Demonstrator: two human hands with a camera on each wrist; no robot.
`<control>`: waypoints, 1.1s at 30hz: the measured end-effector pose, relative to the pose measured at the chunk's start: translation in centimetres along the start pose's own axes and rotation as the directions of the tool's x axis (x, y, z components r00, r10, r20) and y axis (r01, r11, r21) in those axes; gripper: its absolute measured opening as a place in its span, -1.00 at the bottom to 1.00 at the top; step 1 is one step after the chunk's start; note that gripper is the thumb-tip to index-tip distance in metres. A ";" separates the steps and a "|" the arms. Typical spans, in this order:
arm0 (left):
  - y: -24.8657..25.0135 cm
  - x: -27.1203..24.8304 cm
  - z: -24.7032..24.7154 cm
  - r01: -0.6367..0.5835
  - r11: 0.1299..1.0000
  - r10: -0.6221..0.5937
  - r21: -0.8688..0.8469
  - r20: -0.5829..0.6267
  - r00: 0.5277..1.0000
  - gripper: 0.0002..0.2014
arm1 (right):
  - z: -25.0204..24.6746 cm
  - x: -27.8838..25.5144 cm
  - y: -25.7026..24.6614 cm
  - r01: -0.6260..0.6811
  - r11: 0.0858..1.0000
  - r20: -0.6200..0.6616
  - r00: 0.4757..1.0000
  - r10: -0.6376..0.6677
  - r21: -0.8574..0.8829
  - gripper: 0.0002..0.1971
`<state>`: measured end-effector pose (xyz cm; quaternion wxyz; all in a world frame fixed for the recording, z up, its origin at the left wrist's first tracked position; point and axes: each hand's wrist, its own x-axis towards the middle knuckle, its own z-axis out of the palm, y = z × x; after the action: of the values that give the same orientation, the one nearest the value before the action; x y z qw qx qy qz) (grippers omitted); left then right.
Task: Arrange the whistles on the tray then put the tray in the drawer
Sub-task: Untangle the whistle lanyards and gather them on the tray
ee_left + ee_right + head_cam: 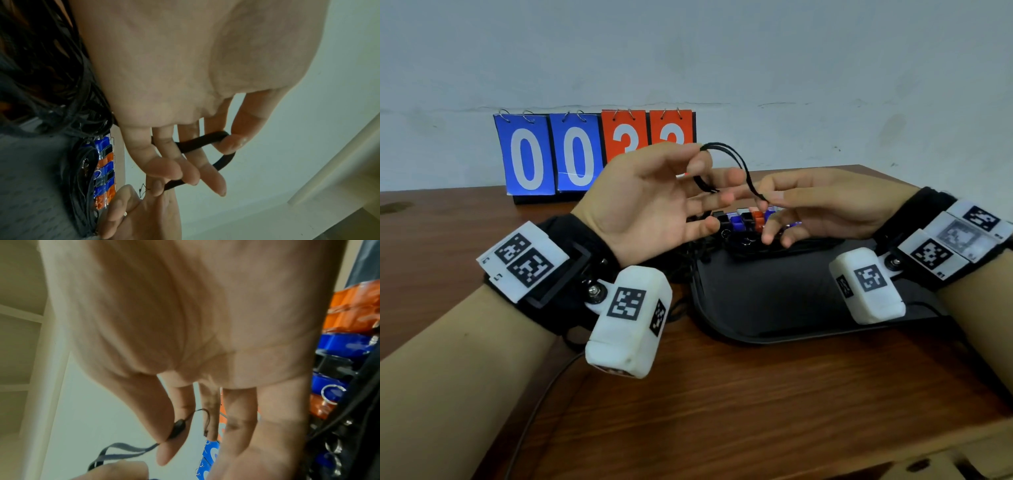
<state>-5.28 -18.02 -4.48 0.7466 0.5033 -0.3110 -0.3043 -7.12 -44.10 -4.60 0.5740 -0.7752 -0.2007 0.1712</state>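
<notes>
Head view: both hands (654,198) (822,209) pinch thin woven black cord (739,164).

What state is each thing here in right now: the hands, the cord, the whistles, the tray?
Left hand: pinches black cord.
Right hand: pinches the cord's other end.
Black cord: looped between both hands, off the tray.
Whistles: lined up on tray's far side.
Tray: on table.

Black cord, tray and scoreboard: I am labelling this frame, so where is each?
black cord (739,161), head view, on the raised loop between the hands.
tray (774,301), head view, on its bare dark floor.
scoreboard (530,154), head view, on the leftmost blue card.
</notes>
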 end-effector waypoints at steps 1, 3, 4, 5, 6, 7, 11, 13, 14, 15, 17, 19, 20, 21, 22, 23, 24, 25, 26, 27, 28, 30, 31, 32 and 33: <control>0.0 0.0 0.0 0.005 1.000 -0.004 -0.023 0.014 1.000 -0.72 | 0.1 0.0 0.0 0.015 1.000 0.019 1.000 -0.015 0.001 -0.86; 0.0 0.1 -0.1 0.010 0.997 -0.007 -0.072 0.041 0.999 -0.72 | 0.0 -0.2 -0.2 0.030 0.999 0.054 0.998 -0.030 0.013 -0.85; -0.1 0.1 0.0 0.011 0.995 -0.006 -0.094 0.052 0.999 -0.72 | 0.0 -0.4 -0.4 0.035 0.999 0.072 0.997 -0.036 0.021 -0.85; -0.1 0.1 0.0 0.010 0.993 -0.003 -0.116 0.062 0.998 -0.72 | -0.1 -0.6 -0.6 0.043 0.999 0.088 0.995 -0.045 0.028 -0.85; -0.1 0.0 0.1 0.009 0.990 0.000 -0.138 0.072 0.997 -0.72 | -0.3 -0.7 -0.8 0.054 0.998 0.099 0.993 -0.058 0.037 -0.85; -0.2 0.0 0.1 0.011 0.987 0.003 -0.161 0.085 0.996 -0.70 | -0.4 -0.9 -0.9 0.068 0.997 0.106 0.992 -0.073 0.046 -0.85; -0.4 -0.1 0.5 0.037 0.974 -0.007 -0.222 0.137 0.991 -0.63 | -0.4 -1.0 -0.8 0.107 0.990 0.146 0.982 -0.119 0.087 -0.80; -0.5 -0.1 0.6 0.049 0.973 -0.014 -0.225 0.154 0.988 -0.63 | -0.1 -0.7 -0.7 0.089 0.992 0.173 0.980 -0.103 0.089 -0.71; -0.5 -0.1 0.7 0.055 0.973 -0.018 -0.226 0.161 0.987 -0.63 | 0.2 -0.7 -0.6 0.081 0.992 0.181 0.979 -0.098 0.098 -0.70; -0.6 -0.1 0.7 0.061 0.972 -0.023 -0.225 0.165 0.986 -0.62 | 0.4 -0.6 -0.6 0.078 0.991 0.187 0.978 -0.098 0.107 -0.72; -0.7 0.0 0.8 0.064 0.975 -0.030 -0.215 0.158 0.987 -0.62 | 0.7 -0.6 -0.6 0.075 0.991 0.182 0.979 -0.095 0.111 -0.82; -0.7 0.0 0.8 0.058 0.977 -0.030 -0.204 0.136 0.990 -0.62 | 0.8 -0.7 -0.6 0.070 0.991 0.185 0.979 -0.090 0.112 -0.85; -0.6 0.0 0.8 0.052 0.978 -0.028 -0.203 0.122 0.992 -0.63 | 0.8 -0.7 -0.6 0.070 0.992 0.193 0.977 -0.090 0.108 -0.85; -0.6 0.0 0.7 0.045 0.978 -0.024 -0.203 0.105 0.994 -0.63 | 0.8 -0.8 -0.6 0.072 0.992 0.206 0.974 -0.091 0.099 -0.82; -0.6 0.0 0.6 0.036 0.979 -0.020 -0.199 0.084 0.996 -0.64 | 0.7 -0.8 -0.6 0.079 0.993 0.218 0.971 -0.096 0.086 -0.78; -0.5 0.0 0.5 0.025 0.981 -0.014 -0.191 0.058 0.998 -0.64 | 0.7 -0.8 -0.6 0.085 0.994 0.227 0.969 -0.099 0.072 -0.74; -0.5 0.1 0.4 0.012 0.983 -0.007 -0.182 0.029 1.000 -0.64 | 0.6 -0.7 -0.5 0.086 0.994 0.226 0.969 -0.098 0.066 -0.71; -0.4 0.1 0.2 -0.002 0.985 0.002 -0.173 -0.002 1.000 -0.64 | 0.5 -0.7 -0.5 0.082 0.994 0.218 0.971 -0.095 0.070 -0.72; -0.4 0.2 0.1 -0.019 0.987 0.013 -0.162 -0.034 0.999 -0.65 | 0.5 -0.7 -0.5 0.080 0.994 0.206 0.974 -0.095 0.078 -0.73; -0.3 0.2 -0.1 -0.035 0.988 0.025 -0.152 -0.064 0.998 -0.66 | 0.4 -0.7 -0.5 0.082 0.993 0.193 0.976 -0.097 0.086 -0.75; -0.2 0.2 -0.2 -0.049 0.988 0.036 -0.144 -0.090 0.995 -0.67 | 0.3 -0.7 -0.5 0.086 0.992 0.180 0.979 -0.101 0.089 -0.76; 0.0 0.2 -0.3 -0.075 0.988 0.057 -0.132 -0.137 0.989 -0.69 | 0.2 -0.7 -0.4 0.090 0.992 0.157 0.982 -0.102 0.084 -0.76; 0.1 0.3 -0.4 -0.088 0.988 0.067 -0.129 -0.159 0.985 -0.70 | 0.1 -0.7 -0.4 0.089 0.993 0.148 0.984 -0.100 0.076 -0.75; 0.2 0.3 -0.5 -0.099 0.987 0.075 -0.126 -0.178 0.981 -0.71 | 0.1 -0.7 -0.4 0.088 0.994 0.142 0.985 -0.097 0.068 -0.76; 0.3 0.3 -0.6 -0.108 0.987 0.083 -0.120 -0.197 0.977 -0.72 | 0.1 -0.7 -0.3 0.088 0.994 0.137 0.986 -0.095 0.061 -0.78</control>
<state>-4.62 -17.86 -4.36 0.8180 0.4650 -0.2411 -0.2380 -7.76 -44.28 -4.27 0.5868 -0.7352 -0.2711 0.2040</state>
